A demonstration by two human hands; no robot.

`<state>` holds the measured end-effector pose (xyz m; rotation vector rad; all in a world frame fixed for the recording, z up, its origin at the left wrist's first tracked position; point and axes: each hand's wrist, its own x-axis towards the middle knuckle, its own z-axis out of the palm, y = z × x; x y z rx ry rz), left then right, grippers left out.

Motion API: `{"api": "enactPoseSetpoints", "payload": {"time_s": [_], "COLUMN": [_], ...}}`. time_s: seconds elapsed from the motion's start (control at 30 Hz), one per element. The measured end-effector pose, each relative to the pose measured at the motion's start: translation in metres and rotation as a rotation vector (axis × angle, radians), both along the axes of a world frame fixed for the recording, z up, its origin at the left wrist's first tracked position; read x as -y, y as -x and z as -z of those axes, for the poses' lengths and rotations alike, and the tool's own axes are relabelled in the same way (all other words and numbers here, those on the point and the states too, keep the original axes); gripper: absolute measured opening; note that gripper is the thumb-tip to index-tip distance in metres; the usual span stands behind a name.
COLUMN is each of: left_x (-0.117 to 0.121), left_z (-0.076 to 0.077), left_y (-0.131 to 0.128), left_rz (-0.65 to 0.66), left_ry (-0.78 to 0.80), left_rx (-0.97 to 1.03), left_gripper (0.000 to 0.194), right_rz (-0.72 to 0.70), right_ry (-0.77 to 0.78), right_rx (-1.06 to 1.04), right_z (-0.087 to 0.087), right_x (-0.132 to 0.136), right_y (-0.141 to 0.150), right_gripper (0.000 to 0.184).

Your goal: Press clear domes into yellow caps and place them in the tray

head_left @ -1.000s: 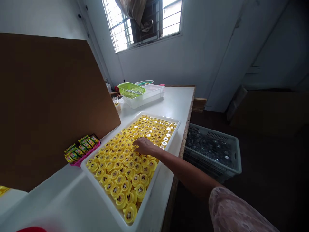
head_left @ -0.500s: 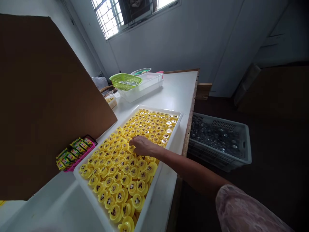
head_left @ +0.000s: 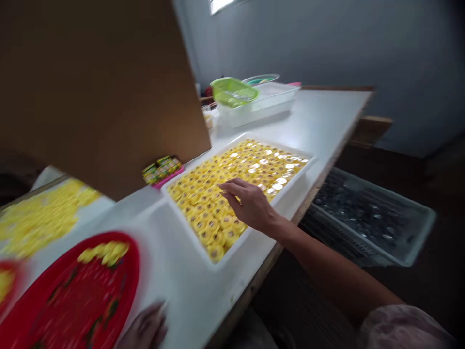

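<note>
The picture is smeared by motion. My right hand (head_left: 249,203) hovers over a white tray (head_left: 296,186) packed with several yellow round caps (head_left: 218,194); its fingers are stretched out and apart, with nothing in them that I can see. My left hand (head_left: 145,329) shows at the bottom edge, beside the rim of a red basket (head_left: 72,295) that holds a few yellow pieces. Its fingers are too blurred to read.
A big brown cardboard sheet (head_left: 105,82) stands at the left. A pink tray of green packets (head_left: 162,169) sits at its foot. A green basket (head_left: 232,91) and clear bin (head_left: 269,99) are at the back. A grey crate (head_left: 370,218) sits below the table edge.
The view has swung left and down, bringing the red basket, more yellow caps and my left hand into sight. My right hand has lifted off the caps and spread its fingers.
</note>
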<state>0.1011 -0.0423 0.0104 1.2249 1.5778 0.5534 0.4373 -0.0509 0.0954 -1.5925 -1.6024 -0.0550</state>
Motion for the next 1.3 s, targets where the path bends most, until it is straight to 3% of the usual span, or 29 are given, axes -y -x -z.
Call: {"api": "enactPoseSetpoints", "payload": {"time_s": [0.07,0.1,0.2,0.33,0.47,0.57,0.7,0.93,1.0,1.1,1.17,1.3], "left_x": [0.010,0.013,0.013,0.024,0.042,0.050,0.049,0.037,0.033,0.026,0.022,0.019], "left_z": [-0.001,-0.002,-0.013,-0.029,-0.024,-0.012,-0.004,0.006,0.010,0.011,0.007,-0.005], "left_y": [0.017,0.026,0.056,0.100,0.130,0.133,0.124,0.105,0.099,0.091,0.085,0.074], "left_rz": [-0.049,0.000,-0.002,-0.122,-0.168,-0.133,-0.060,0.095,0.113,0.130,0.122,0.023], "left_ry": [0.011,-0.011,-0.151,-0.284,-0.237,-0.165,-0.172,-0.242,-0.221,-0.170,-0.150,-0.170], "left_rx": [0.051,0.108,0.220,0.138,-0.022,-0.056,-0.086,-0.105,-0.065,0.077,0.185,0.353], "left_gripper": [0.041,0.042,0.034,0.027,0.030,0.035,0.034,0.026,0.028,0.031,0.031,0.029], "right_rz": [-0.190,-0.296,-0.584,-0.810,-1.043,-1.128,-1.075,-0.899,-0.839,-0.687,-0.582,-0.518], "right_ry": [-0.002,0.028,0.178,0.350,0.391,0.381,0.369,0.447,0.457,0.457,0.492,0.584], "right_rx": [-0.017,-0.023,-0.022,0.028,0.250,0.446,0.585,0.472,0.272,-0.221,-0.524,-0.982], "right_z": [0.002,0.006,0.030,0.061,0.079,0.088,0.092,0.097,0.102,0.103,0.099,0.089], "right_x": [0.016,0.022,0.032,0.034,0.036,0.037,0.035,0.035,0.035,0.030,0.025,0.016], "right_y": [0.041,0.062,0.124,0.198,0.248,0.266,0.266,0.249,0.247,0.247,0.249,0.255], "right_gripper": [0.020,0.020,0.017,0.016,0.011,0.013,0.012,0.014,0.018,0.016,0.015,0.020]}}
